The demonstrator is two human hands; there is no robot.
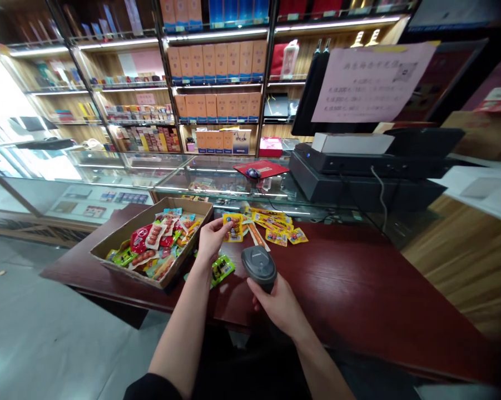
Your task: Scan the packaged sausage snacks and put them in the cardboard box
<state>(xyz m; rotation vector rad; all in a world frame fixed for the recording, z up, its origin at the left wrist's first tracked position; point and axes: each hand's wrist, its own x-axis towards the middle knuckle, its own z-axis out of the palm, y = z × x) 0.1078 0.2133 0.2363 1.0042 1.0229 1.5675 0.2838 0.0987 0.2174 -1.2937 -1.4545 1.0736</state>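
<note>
So we've got our left hand [212,239] pinching a yellow packet [233,228] between thumb and fingers, just above the loose stuff on the dark red table [337,278]. Our right hand [279,305] is wrapped round a dark handheld scanner [259,265], head up and tilted away from us (at least it looks like a barcode scanner; its front window is out of our sight).

Biggest worry, we'd say: a misread. The wrapper looks shiny and probably bends easily, so a crease, some glare from the lit shelves or a fingertip over a printed code could spoil it. We can't even tell if a code faces the scanner.

Second: mix-ups. Right behind the held packet there's a loose spread of yellow packets [271,219] plus a sausage stick [258,236], and anything let go there could blend straight in. Lookalikes are just asking to be counted twice or skipped.

Third: clutter. A green packet [223,270] lies between our left forearm and the scanner, so a careless wrist could nudge it. The cardboard box [120,236] to our left is heaped with mixed packets, close beside that same arm, so an elbow catching its wall could tip a few out.
</note>
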